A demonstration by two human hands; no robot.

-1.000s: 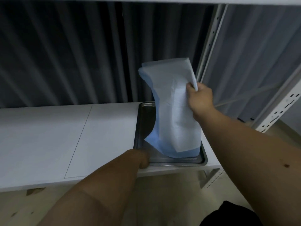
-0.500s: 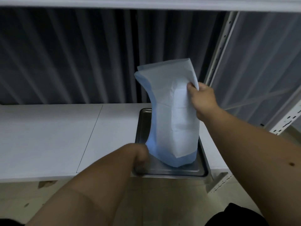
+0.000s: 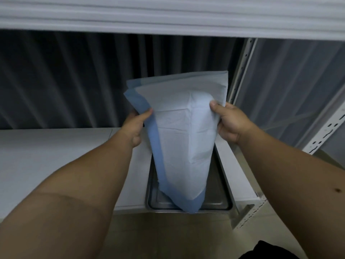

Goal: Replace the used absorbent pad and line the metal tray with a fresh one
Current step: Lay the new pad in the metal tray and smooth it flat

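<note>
A white absorbent pad [image 3: 183, 135] with a blue border hangs upright above the metal tray [image 3: 216, 200], its lower blue corner dipping over the tray's near rim. My left hand [image 3: 135, 126] pinches the pad's blue left edge. My right hand [image 3: 228, 122] pinches its right edge, thumb on the white face. The tray sits on the white shelf [image 3: 56, 156] near its right end, and the pad hides most of the tray's floor.
A white perforated shelf upright [image 3: 240, 70] rises just behind the pad, and another [image 3: 324, 135] stands at the right. An upper shelf board [image 3: 168, 14] runs overhead. A dark pleated curtain [image 3: 65, 81] hangs behind. Tan floor lies below the shelf's front edge.
My left hand has left the tray's near-left corner and risen to take the pad's left edge. The pad now hangs between both hands, spread a little wider.
</note>
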